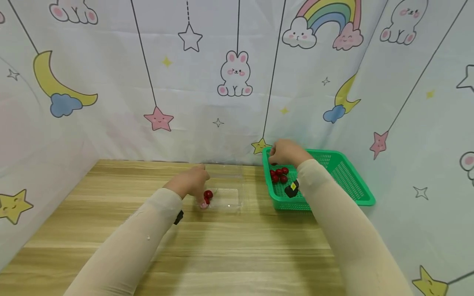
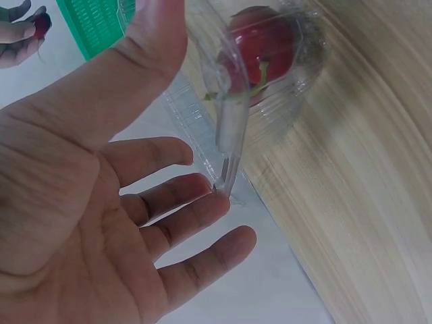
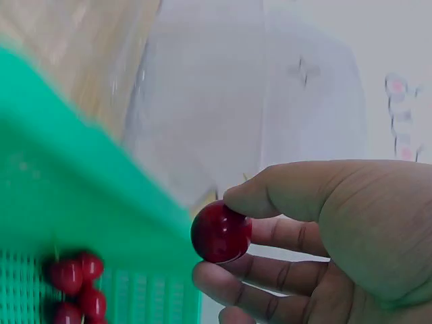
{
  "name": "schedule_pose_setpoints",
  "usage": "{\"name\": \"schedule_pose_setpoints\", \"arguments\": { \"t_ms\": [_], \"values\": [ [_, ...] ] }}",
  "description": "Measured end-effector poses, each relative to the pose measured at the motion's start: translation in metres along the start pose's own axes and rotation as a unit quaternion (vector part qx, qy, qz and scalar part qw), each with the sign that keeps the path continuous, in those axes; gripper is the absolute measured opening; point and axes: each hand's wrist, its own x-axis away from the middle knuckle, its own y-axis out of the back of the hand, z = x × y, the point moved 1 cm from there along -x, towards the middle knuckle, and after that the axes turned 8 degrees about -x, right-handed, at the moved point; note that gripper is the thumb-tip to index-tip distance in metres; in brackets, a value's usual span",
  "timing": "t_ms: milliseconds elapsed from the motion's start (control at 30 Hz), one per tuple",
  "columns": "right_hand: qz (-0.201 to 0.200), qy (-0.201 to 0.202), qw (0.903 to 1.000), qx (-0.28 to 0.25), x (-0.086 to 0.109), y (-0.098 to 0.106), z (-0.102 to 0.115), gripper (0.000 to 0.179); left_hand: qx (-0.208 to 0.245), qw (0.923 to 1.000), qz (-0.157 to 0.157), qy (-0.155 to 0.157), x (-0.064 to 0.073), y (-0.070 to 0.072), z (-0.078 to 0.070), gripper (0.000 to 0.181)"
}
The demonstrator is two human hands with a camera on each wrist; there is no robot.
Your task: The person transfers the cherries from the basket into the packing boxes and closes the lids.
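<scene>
My right hand [image 1: 286, 152] is over the back left corner of a green basket [image 1: 361, 181]. It pinches a dark red cherry [image 3: 221, 233] between thumb and fingers, shown plainly in the right wrist view. Several more cherries [image 1: 279, 172] lie in the basket's left part. At the left side of a clear plastic box [image 1: 240, 193] is my left hand [image 1: 190, 181], its fingers spread and loosely bent. Some fingertips touch the box's edge in the left wrist view. Inside that box are a few cherries [image 2: 263, 44] with green stems, partly hidden by the hand in the head view.
Both containers stand on a wood-grain table [image 1: 237, 250], near its back edge. Behind and beside it hangs a white cloth [image 1: 207, 90] printed with rabbits, stars and moons. The box's transparent lid [image 1: 224, 169] stands raised at its back.
</scene>
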Motion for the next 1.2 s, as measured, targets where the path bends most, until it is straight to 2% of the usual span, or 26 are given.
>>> {"name": "schedule_pose_setpoints", "arguments": {
  "t_ms": [67, 167, 400, 567, 867, 1200],
  "values": [
    [-0.005, 0.020, 0.9997, 0.008, 0.001, -0.009, 0.013, 0.014, -0.002, 1.0000, 0.001, -0.001, 0.001, 0.000, -0.001, 0.106],
    [0.005, 0.051, 0.9987, 0.002, 0.003, -0.023, 0.030, 0.026, -0.004, 1.0000, 0.003, 0.000, 0.002, 0.001, -0.002, 0.105],
    [0.048, 0.112, 0.9924, -0.017, 0.003, -0.057, 0.060, 0.010, -0.008, 1.0000, 0.003, 0.000, 0.001, 0.002, -0.002, 0.105],
    [0.074, 0.143, 0.9868, -0.009, -0.002, -0.084, 0.075, 0.012, -0.011, 0.9999, 0.003, -0.001, -0.001, 0.003, -0.001, 0.106],
    [0.098, 0.176, 0.9794, -0.015, -0.013, -0.132, 0.091, 0.015, -0.020, 0.9996, 0.018, 0.002, -0.002, 0.002, 0.001, 0.106],
    [0.085, 0.192, 0.9775, -0.018, -0.020, -0.163, 0.096, 0.006, -0.025, 0.9996, 0.014, -0.003, -0.003, 0.001, 0.001, 0.102]
  ]
}}
